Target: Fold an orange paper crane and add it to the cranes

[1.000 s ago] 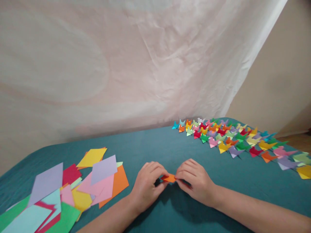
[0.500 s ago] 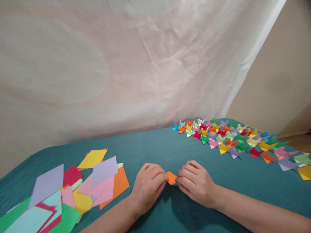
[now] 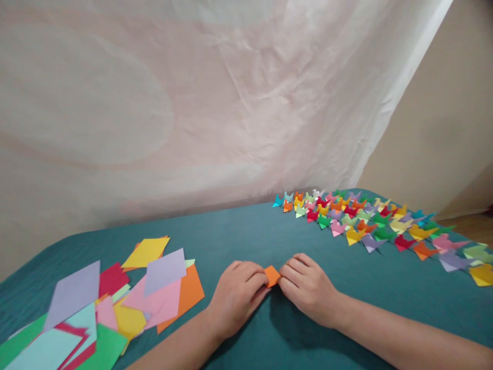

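A pale, wrinkled cloth backdrop [image 3: 246,113] hangs behind the table, giving way on my right to a plain beige wall [image 3: 435,123]. The tabletop [image 3: 231,234] below it wears a dark teal covering. Near the front middle, on my feed, I have a small folded orange paper [image 3: 272,276] between the two hands. The left hand [image 3: 239,292] pinches its left side, the fingers drawn close together and partly hiding it; the right hand [image 3: 306,288] has its fingertips closed narrowly on the opposite corner. I can't tell from here whether the paper touches the table, though a shadow falls beneath the hands. Over to my left lie loose, overlapping paper sheets, among them a yellow sheet [image 3: 148,251], a lilac sheet [image 3: 75,293], a pink sheet [image 3: 169,298] and a green sheet [image 3: 108,344]. Toward the far right I see many-coloured paper birds standing in slanting rows, a yellow bird [image 3: 355,236] and a red bird [image 3: 404,242] among the nearer ones.
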Motion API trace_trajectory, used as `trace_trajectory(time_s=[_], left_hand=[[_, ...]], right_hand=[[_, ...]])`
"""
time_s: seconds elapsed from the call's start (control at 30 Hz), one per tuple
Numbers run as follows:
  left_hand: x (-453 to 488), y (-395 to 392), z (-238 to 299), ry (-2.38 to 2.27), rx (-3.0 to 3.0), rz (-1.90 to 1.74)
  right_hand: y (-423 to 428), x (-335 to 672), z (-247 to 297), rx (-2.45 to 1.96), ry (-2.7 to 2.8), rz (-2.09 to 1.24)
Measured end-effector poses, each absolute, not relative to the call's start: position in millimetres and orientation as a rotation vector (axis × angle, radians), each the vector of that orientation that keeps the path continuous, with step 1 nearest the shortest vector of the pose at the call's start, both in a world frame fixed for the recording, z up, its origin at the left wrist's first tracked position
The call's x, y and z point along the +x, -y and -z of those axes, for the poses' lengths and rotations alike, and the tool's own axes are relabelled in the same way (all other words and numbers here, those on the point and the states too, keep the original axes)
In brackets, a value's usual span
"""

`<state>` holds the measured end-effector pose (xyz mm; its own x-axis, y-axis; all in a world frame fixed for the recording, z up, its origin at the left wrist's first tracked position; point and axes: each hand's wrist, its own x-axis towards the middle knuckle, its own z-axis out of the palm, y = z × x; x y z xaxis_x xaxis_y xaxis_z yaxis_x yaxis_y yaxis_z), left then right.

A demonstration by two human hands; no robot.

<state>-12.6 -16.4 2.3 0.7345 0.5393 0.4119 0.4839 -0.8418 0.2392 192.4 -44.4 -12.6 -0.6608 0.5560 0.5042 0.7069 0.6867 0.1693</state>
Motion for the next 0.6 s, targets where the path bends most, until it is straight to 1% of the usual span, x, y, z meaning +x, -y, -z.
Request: trace_trajectory(time_s=[0.33, 0.47, 0.6], left_hand=[[-12.9, 15.6, 0.1, -0.860, 2.859, -0.541], [-14.0, 15.3, -0.6, -0.868, 2.835, -0.513], [-13.8, 14.8, -0.8, -0.862, 2.813, -0.502]], right_hand=[[41.9, 192.9, 14.4, -0.981, 2.451, 0.239], [40.8, 195.3, 12.3, -1.017, 2.405, 0.058], [35.1, 199.2, 15.8, -1.037, 2.301, -0.190]])
